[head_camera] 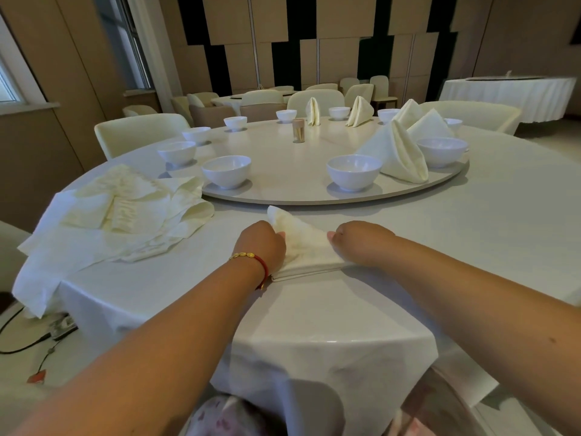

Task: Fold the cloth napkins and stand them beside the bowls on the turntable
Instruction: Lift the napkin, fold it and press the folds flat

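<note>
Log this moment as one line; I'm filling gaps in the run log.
step: folding | left hand: grips napkin | right hand: grips napkin | place: table, before turntable | pile: left

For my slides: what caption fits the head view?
Both hands fold a napkin before the turntable of bowls.

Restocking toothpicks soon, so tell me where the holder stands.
Head view: the toothpick holder stands on the turntable, far of centre, just left of a standing napkin.
</note>
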`<action>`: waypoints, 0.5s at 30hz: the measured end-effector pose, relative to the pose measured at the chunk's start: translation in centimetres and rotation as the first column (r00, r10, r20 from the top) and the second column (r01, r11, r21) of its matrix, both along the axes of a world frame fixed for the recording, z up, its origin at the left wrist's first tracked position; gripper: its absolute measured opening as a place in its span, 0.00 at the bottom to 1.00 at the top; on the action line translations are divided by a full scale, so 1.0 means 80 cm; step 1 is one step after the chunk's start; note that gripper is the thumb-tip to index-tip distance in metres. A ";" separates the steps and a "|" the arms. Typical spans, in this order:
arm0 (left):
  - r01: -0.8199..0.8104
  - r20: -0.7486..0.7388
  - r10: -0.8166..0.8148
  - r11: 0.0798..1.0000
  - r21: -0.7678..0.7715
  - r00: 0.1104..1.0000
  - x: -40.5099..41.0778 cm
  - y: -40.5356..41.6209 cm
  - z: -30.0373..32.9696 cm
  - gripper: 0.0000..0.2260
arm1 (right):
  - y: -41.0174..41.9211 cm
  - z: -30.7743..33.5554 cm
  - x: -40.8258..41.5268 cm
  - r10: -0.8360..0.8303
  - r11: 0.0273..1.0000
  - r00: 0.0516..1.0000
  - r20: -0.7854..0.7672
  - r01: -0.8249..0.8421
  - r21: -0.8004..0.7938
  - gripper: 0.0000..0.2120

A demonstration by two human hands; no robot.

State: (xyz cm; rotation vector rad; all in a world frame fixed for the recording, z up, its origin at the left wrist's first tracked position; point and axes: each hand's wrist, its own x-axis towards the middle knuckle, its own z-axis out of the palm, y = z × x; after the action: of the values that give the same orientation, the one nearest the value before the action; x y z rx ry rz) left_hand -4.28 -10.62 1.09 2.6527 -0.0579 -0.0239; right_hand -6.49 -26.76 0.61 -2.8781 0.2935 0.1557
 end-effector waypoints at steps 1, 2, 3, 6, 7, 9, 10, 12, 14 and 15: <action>0.005 0.009 -0.005 1.000 -0.001 1.000 0.002 0.000 -0.001 0.14 | -0.001 -0.002 -0.002 -0.005 1.000 1.000 0.008 0.005 0.005 0.19; 0.009 0.015 -0.009 1.000 0.000 1.000 0.003 0.000 -0.002 0.14 | -0.002 -0.004 -0.003 -0.006 1.000 1.000 0.021 0.006 0.014 0.18; 0.011 0.018 -0.011 1.000 0.004 1.000 0.003 0.000 -0.001 0.13 | -0.003 -0.006 -0.005 -0.006 1.000 0.999 0.034 0.005 0.020 0.18; -0.011 0.005 0.011 1.000 0.009 1.000 0.007 -0.001 -0.001 0.11 | -0.001 -0.009 -0.009 -0.003 1.000 0.998 0.061 0.004 -0.020 0.18; -0.031 -0.001 0.031 1.000 0.002 1.000 0.008 -0.001 -0.001 0.11 | -0.001 -0.008 -0.010 0.000 0.999 0.998 0.063 0.002 -0.037 0.19; -0.061 -0.006 0.061 0.997 -0.049 0.998 0.010 -0.002 -0.002 0.08 | 0.001 -0.007 -0.009 0.009 0.998 0.998 0.058 -0.006 -0.060 0.19; -0.069 -0.001 0.069 0.994 -0.079 0.998 0.009 -0.002 -0.002 0.06 | 0.001 -0.006 -0.008 0.011 0.998 0.999 0.053 -0.007 -0.067 0.18; -0.043 0.047 0.048 0.993 -0.114 0.998 0.007 0.000 -0.005 0.15 | 0.003 -0.006 -0.005 0.002 0.997 0.999 0.043 0.002 -0.077 0.18; 0.016 0.176 -0.002 0.997 -0.082 0.984 0.004 0.007 -0.007 0.22 | 0.004 -0.006 -0.002 -0.015 0.997 0.999 0.035 0.018 -0.077 0.18; 0.046 0.271 -0.033 0.998 -0.040 0.962 0.003 0.011 -0.008 0.22 | 0.004 -0.006 0.000 -0.023 0.997 0.999 0.032 0.025 -0.076 0.17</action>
State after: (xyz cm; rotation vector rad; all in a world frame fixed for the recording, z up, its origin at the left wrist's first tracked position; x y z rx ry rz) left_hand -4.08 -9.76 0.48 2.5911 -0.1992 0.3230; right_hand -6.52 -26.44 0.09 -2.9479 0.3351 0.0973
